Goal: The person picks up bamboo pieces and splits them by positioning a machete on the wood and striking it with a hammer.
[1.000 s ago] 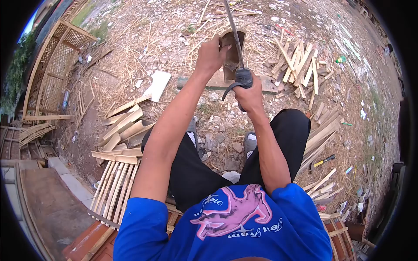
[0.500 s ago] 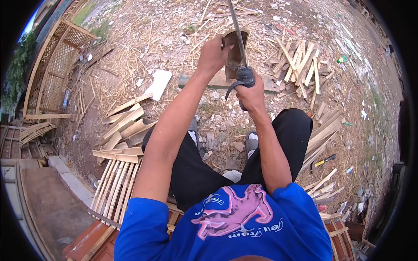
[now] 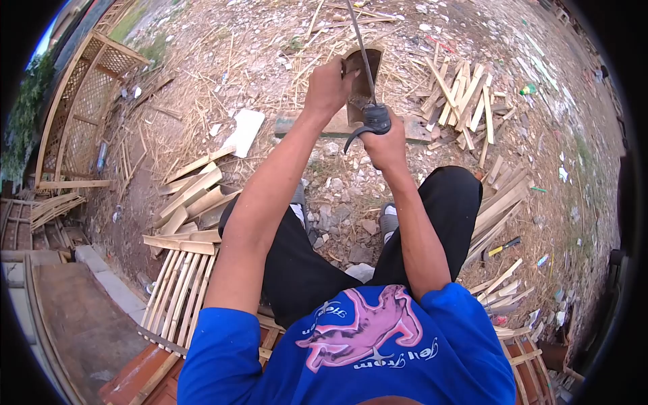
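Observation:
My left hand grips the left edge of a split bamboo piece, its hollow side toward me. The bamboo stands upright on a flat wooden board on the ground. In my right hand is a machete, held by its black wrapped handle, from which a loose black strap hangs. The blade points away from me and crosses in front of the bamboo's hollow face. From this angle I cannot tell whether blade and bamboo touch.
Split bamboo strips lie piled at the far right, with more bamboo pieces beside my right knee. Wider bamboo halves lie left of my legs. A yellow-and-black handled tool is on the right. A lattice panel stands far left.
The machete and my right hand have shifted slightly left, and the blade leans a little more to the left. My left hand keeps its grip on the bamboo.

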A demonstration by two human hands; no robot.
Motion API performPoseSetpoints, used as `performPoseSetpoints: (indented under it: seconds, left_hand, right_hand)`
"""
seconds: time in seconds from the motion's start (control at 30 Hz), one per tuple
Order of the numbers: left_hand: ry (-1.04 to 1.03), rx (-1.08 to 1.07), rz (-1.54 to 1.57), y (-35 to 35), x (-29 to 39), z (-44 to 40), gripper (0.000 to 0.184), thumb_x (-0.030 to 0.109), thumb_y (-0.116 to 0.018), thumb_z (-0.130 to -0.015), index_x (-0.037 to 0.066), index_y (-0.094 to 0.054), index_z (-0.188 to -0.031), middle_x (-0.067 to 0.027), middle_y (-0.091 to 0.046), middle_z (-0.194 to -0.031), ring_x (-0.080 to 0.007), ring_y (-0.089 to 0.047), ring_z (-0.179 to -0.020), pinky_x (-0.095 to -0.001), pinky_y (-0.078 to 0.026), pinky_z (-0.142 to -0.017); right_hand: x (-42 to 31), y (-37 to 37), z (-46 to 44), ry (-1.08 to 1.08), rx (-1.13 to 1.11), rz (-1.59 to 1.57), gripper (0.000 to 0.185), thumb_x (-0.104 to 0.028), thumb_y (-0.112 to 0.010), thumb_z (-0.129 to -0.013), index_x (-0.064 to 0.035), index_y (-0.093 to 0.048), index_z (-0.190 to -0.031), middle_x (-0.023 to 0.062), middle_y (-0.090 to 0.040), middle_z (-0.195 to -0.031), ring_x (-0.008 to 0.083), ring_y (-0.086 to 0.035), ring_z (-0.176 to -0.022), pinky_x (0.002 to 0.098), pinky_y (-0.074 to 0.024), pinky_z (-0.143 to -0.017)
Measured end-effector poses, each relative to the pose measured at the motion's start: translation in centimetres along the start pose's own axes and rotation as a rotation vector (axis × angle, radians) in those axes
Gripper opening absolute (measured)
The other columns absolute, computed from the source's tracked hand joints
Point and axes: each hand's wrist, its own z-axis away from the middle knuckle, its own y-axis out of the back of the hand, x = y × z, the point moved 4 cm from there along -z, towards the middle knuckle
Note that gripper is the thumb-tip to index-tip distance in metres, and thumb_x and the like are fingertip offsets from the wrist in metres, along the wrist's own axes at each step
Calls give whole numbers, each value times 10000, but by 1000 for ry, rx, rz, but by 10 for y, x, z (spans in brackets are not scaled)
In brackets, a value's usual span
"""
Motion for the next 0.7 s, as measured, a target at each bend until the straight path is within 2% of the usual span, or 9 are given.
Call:
performPoseSetpoints:
  seconds: [0.07,0.27,0.37,0.5,0.53,0.63,0.67,0.7]
  left_hand:
    - [16,12,-12,-2,3,1,255,200,-721,-842,-34,-627,-883,-257,-647,-722,-441,-655,-740,-476,-505,-643]
    - [-127,60,-76,18,37,-9,231,196,-712,-844,-17,-631,-882,-241,-654,-718,-418,-659,-707,-465,-509,-621]
    - [-195,122,-118,31,51,-17,284,239,-728,-846,-21,-655,-937,-200,-707,-767,-294,-722,-700,-359,-548,-596]
    - [-189,129,-89,30,49,-16,298,267,-730,-850,-17,-666,-914,-181,-712,-758,-280,-727,-706,-343,-554,-595]
    - [-78,-21,-114,20,32,-17,390,313,-768,-816,-6,-656,-1010,-188,-723,-867,-296,-727,-814,-364,-563,-673]
    - [-9,-153,-226,-12,-15,0,606,389,-810,-763,19,-595,-1192,-202,-703,-1047,-318,-694,-987,-396,-557,-794]
    - [15,-211,-176,-20,-28,1,809,462,-833,-714,55,-502,-1330,-206,-659,-1178,-339,-642,-1105,-426,-532,-890]
    - [14,-209,-132,-19,-27,-3,811,469,-828,-718,60,-498,-1336,-206,-658,-1180,-341,-640,-1107,-430,-532,-895]
  right_hand:
    - [0,2,0,11,9,-17,305,-122,-737,-683,-21,-619,-945,63,-654,-782,147,-581,-683,317,-474,-661]
    - [-18,17,-8,26,6,-123,301,-88,-723,-694,-14,-617,-965,66,-656,-807,145,-578,-692,304,-476,-675]
    - [-41,26,-9,82,8,-142,271,-88,-721,-699,-10,-613,-936,63,-657,-802,132,-576,-696,300,-474,-675]
    - [-38,24,-9,77,5,-107,271,-96,-727,-702,-10,-623,-937,64,-662,-807,132,-583,-705,298,-474,-679]
    - [-21,19,-10,19,-30,-128,265,-98,-727,-707,-11,-625,-936,61,-668,-811,135,-590,-708,301,-478,-679]
    - [28,8,-15,4,75,-51,238,-84,-715,-722,1,-615,-920,48,-658,-802,139,-597,-714,298,-482,-684]
    - [31,8,-18,-54,109,-154,221,-82,-712,-730,-1,-613,-910,39,-633,-743,128,-589,-650,290,-479,-620]
    - [28,10,-19,-121,55,-231,220,-83,-711,-729,-4,-613,-909,38,-625,-724,123,-582,-621,287,-471,-590]
